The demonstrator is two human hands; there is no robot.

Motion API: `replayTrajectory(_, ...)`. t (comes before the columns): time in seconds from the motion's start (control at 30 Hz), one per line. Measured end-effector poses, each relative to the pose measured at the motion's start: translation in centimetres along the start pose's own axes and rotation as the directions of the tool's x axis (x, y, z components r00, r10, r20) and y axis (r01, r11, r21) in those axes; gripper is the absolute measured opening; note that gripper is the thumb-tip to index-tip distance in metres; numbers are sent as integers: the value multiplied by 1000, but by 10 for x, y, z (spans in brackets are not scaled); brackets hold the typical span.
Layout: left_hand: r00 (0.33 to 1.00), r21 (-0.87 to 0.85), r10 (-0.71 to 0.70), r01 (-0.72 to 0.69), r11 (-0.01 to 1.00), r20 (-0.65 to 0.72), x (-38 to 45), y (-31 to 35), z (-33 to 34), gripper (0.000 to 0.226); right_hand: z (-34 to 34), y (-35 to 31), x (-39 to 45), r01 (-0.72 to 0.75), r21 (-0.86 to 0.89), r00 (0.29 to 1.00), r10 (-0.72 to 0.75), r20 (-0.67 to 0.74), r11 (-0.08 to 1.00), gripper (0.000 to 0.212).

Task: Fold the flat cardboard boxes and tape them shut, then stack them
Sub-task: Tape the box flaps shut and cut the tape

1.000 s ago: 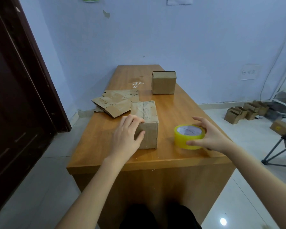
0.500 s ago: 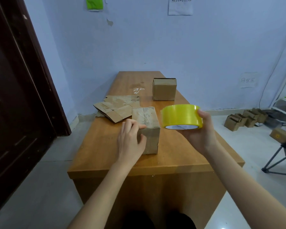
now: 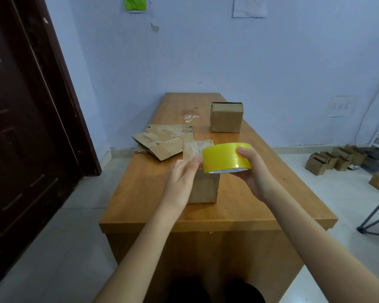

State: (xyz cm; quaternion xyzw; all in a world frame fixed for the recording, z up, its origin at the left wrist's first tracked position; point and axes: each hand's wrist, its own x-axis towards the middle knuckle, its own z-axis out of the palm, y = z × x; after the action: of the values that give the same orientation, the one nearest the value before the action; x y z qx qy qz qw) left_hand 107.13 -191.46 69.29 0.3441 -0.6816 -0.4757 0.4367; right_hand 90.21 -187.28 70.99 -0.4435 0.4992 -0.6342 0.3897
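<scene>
Right hand (image 3: 253,171), just right of frame centre, wrapped around yellow tape roll (image 3: 226,158), holding it lifted over the folded box (image 3: 200,171) at mid-frame. Left hand (image 3: 181,180) raised beside the roll, fingers fairly straight, fingertips (image 3: 195,160) at its left rim, holding nothing; seemingly hunting for the loose tape end, though no free end visible. Box sitting on wooden table (image 3: 271,189), unheld. Flat cardboard blanks (image 3: 162,142) lying upper left of the box; a second folded box (image 3: 226,117) further back, above centre.

Likely trouble: with neither hand on the box, top flaps free to spring up before tape lands, giving a crooked or gaping seal. Tape end hard to find on a glossy roll, so risk of splitting the strip or sticking it to itself. Light box also apt to slide or tip when tape gets pressed down one-handed.
</scene>
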Motion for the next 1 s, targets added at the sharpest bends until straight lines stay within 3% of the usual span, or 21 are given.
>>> replayTrajectory(0.2,987,-108,62,-78,991,-148,-7,3,8,28,1,0,2,28,-106,1000,-28,0,994,65)
replayTrajectory(0.4,964,-190,-36,-15,982,-262,4,8,14,22,0,-4,2,39,-242,999,-29,44,969,68)
replayTrajectory(0.5,953,-83,8,-35,996,-301,9,4,14,22,-5,-10,-2,56,-372,990,-2,143,927,77)
replayTrajectory(0.63,937,188,149,-92,978,-315,14,0,9,22,-11,-13,-5,176,-526,942,13,336,832,87)
replayTrajectory(0.8,914,451,260,-99,887,-310,17,1,5,24,-4,-4,3,339,-534,941,-295,169,775,32)
replayTrajectory(0.9,893,522,304,-94,848,-333,14,4,6,24,1,-3,5,390,-506,903,-427,46,770,33)
replayTrajectory(1.0,881,536,305,-71,841,-361,10,9,8,21,5,-4,2,417,-541,876,-482,25,730,34)
